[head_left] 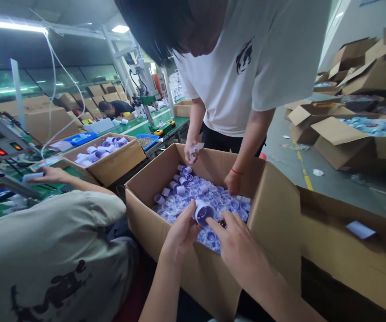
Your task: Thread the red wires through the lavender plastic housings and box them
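In the head view, my left hand (pixel 185 230) grips a pale violet plastic cup-shaped part (pixel 203 213), its open end facing up toward me. Inside it, a round inner detail shows. My right hand (pixel 238 239) is just right of the cup, with the index finger stretched to its rim. Small dark shiny pieces (pixel 222 223) show at the curled fingers of that hand; their kind is too small to make out. Both hands are over a large cardboard box (pixel 172 239) filled with similar violet cups and clear plastic parts (pixel 197 190).
Across the box stands a co-worker (pixel 226 89), one hand holding clear plastic, the other reaching inside. Left, another person's hand (pixel 50 175) holds a violet part by a machine. A carton of cups (pixel 122 158) and a blue tray (pixel 147 141) stand beyond. Open cartons (pixel 357 152) fill the right.
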Motion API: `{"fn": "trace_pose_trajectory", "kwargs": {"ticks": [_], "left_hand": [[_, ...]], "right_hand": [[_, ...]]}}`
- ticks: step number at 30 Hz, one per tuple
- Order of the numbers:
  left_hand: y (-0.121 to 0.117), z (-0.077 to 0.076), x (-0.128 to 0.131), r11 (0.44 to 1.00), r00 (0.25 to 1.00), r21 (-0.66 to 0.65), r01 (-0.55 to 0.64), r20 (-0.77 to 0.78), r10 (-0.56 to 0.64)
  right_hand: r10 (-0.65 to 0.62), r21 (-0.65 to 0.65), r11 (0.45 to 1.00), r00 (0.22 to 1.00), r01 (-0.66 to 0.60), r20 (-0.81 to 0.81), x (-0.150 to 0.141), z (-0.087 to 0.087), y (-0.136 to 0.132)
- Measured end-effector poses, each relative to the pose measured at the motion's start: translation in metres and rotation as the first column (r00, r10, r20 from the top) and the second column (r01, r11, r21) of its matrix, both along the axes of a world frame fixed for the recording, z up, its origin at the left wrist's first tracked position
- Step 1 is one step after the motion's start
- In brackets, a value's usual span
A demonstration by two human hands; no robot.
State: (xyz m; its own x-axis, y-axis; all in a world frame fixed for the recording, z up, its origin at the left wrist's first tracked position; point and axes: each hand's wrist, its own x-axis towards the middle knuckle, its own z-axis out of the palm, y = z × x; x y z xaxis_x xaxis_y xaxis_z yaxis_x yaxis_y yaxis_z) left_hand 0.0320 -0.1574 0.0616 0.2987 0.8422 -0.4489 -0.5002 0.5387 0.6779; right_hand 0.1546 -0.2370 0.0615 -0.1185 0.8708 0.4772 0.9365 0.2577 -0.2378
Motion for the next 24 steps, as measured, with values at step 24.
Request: {"fn": "trace_pose_trajectory", "kwargs": {"ticks": [24], "left_hand": [[-0.015, 0.000, 0.005, 0.980, 0.993, 0.165, 0.114, -0.036, -0.110]], "right_hand": [[-0.153, -0.137, 0.981, 0.984, 0.140, -0.089, 0.003, 0.022, -0.001]]}}
